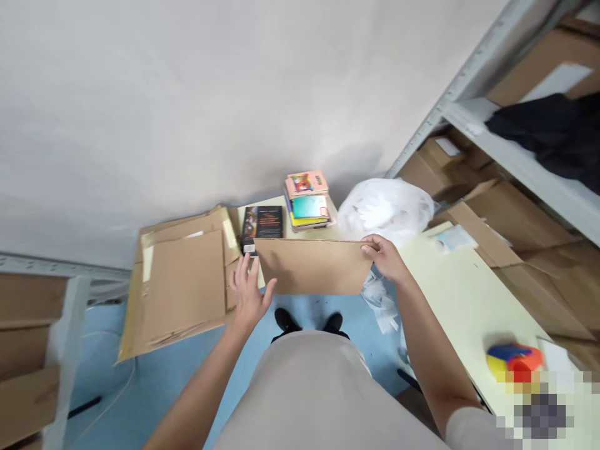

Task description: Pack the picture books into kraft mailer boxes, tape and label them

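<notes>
A flat brown piece of cardboard [319, 267] is held up in front of my body. My right hand [382, 255] pinches its upper right corner between thumb and fingers. Near its left edge, my left hand [250, 290] has its fingers spread and does not grip it. Just beyond the left fingertips lies a dark book [263, 226] with a white label at its lower corner, partly covered by the cardboard. Behind the cardboard stands a stack of books [307, 203], with pink, teal and yellow ones showing.
Flattened cardboard sheets [185, 284] lie at the left. A white plastic bag [387, 209] sits right of the books. A pale table [450, 300] runs along the right, with a blue, red and yellow object [514, 359]. Shelves with boxes [525, 228] stand at the right.
</notes>
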Action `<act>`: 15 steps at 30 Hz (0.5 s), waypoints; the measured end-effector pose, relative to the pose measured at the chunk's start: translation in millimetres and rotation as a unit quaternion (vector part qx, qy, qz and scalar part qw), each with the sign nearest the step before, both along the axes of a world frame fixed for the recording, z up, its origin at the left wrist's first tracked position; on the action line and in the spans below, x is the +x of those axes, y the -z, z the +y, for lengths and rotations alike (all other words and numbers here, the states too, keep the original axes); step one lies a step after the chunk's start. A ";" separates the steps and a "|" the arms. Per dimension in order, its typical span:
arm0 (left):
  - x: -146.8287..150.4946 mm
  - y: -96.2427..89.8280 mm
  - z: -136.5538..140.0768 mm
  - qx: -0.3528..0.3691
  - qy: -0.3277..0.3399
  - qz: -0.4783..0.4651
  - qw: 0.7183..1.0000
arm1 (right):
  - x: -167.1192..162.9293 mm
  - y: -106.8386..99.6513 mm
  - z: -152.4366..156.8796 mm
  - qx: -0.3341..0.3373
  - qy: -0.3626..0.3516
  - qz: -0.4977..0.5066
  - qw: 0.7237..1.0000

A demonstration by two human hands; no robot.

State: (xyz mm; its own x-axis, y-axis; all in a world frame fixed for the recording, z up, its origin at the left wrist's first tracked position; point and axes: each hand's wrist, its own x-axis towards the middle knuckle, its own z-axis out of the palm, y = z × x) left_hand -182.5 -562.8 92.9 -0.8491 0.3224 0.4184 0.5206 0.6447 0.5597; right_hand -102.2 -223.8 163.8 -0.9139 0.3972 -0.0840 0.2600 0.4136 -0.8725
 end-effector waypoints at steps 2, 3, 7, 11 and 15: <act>5.2 -19.2 50.5 -0.047 0.026 0.043 0.998 | 37.3 0.0 27.5 -0.008 0.033 0.007 0.999; 9.4 -26.5 76.1 -0.067 0.047 0.054 0.995 | 56.1 0.5 40.6 -0.008 0.049 0.010 0.999; 34.0 -37.5 170.4 -0.117 0.148 0.070 0.980 | 128.6 5.3 84.6 0.002 0.123 0.022 0.992; 62.5 -30.3 243.3 -0.108 0.235 0.071 0.963 | 191.5 12.0 114.6 0.020 0.191 0.021 0.981; 88.9 -22.2 300.8 -0.101 0.343 0.082 0.930 | 250.0 19.0 135.9 0.047 0.284 0.019 0.957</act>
